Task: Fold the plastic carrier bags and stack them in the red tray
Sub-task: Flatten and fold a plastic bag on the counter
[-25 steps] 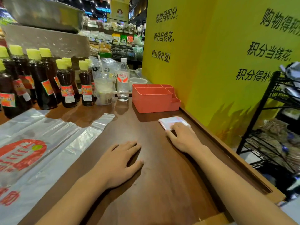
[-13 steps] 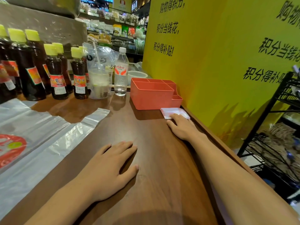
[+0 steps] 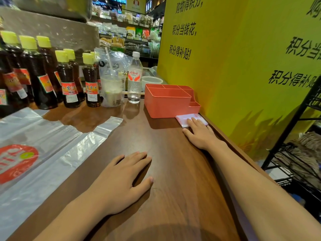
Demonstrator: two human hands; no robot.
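Right hand (image 3: 199, 134) flat, fingers straight, pressing the folded bag (image 3: 184, 120) against the red tray (image 3: 166, 105) at the bench's (image 3: 173, 171) far right edge. Left hand (image 3: 119, 180) spread open on bare wood, holding nothing (unfolded bags (image 3: 43, 145) along the left edge).

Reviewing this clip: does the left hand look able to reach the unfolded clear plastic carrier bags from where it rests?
Probably yes. The left hand lies flat on the brown wooden counter, with the unfolded clear plastic carrier bags spread just beside it and nothing between them.
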